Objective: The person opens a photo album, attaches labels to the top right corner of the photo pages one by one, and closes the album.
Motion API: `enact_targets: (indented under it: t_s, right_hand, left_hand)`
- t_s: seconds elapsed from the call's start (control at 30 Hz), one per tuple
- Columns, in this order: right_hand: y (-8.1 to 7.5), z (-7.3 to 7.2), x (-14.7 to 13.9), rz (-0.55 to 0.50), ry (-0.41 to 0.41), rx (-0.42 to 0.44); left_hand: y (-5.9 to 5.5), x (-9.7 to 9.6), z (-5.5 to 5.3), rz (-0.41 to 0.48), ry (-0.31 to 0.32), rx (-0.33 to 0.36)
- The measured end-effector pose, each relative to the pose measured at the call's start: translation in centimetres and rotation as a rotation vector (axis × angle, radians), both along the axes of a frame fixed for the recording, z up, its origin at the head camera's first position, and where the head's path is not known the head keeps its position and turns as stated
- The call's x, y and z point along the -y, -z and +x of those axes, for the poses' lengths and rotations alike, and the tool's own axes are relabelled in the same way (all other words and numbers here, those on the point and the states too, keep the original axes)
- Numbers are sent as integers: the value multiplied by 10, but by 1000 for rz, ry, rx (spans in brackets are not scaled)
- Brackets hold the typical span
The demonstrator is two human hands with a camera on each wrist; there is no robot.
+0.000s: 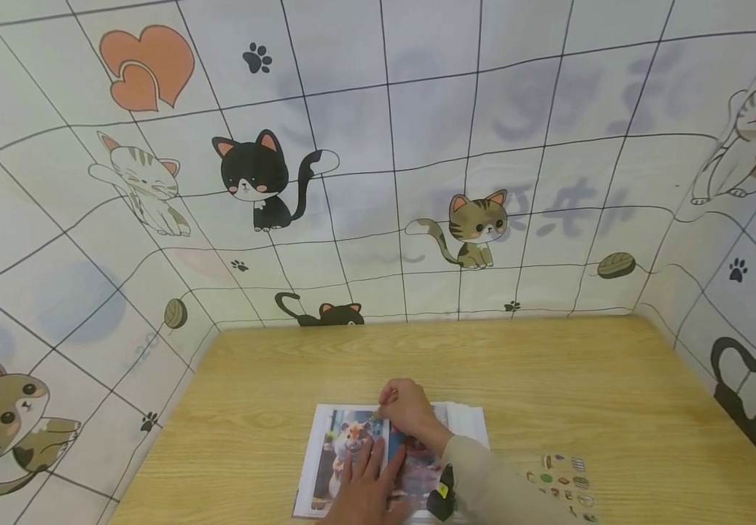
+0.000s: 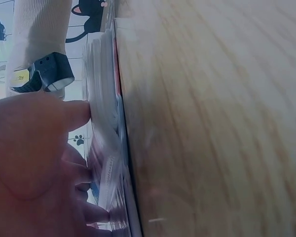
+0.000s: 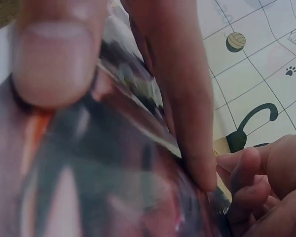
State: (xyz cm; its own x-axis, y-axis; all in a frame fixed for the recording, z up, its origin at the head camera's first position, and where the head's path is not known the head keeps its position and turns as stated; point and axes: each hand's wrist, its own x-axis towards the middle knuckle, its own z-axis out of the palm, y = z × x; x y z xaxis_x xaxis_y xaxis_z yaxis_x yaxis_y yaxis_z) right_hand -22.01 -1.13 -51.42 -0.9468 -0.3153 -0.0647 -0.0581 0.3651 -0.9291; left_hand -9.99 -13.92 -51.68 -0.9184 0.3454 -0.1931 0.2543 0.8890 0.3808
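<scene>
An open album (image 1: 308, 452) with pages in clear sleeves lies on the table, a hamster picture (image 1: 345, 467) on its left page. My left hand (image 1: 366, 477) rests with fingers spread and straight across the lower middle of the pages. Over the upper middle, my right hand (image 1: 410, 410) pinches a small yellowish sticker (image 1: 376, 416) between thumb and fingertips, near the picture's top right corner. Its outline is mostly hidden by the fingers. In the right wrist view, the right hand (image 3: 271, 187) bends close to the page, beyond the left hand's fingers (image 3: 185, 84).
To the right of the album, partly behind the right sleeve (image 1: 489, 481), lies a clear sheet of small stickers (image 1: 563, 481). The wooden table (image 1: 253, 379) meets cat-patterned walls (image 1: 364, 197) at the back and sides. A black strap device (image 1: 442, 496) sits on the right wrist.
</scene>
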Motion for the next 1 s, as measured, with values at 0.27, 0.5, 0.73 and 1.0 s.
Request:
enact_targets:
  t_s: [0.27, 0.5, 0.73, 1.0]
  right_hand:
    - [1, 2, 2, 34, 23, -28]
    - [2, 1, 9, 92, 78, -86]
    - [3, 1, 15, 167, 105, -84]
    - [0, 0, 18, 262, 119, -78]
  left_hand:
    - [3, 0, 4, -58, 22, -30]
    - [5, 1, 5, -72, 24, -62]
    - [5, 1, 4, -93, 28, -76]
    - [6, 1, 3, -94, 37, -89]
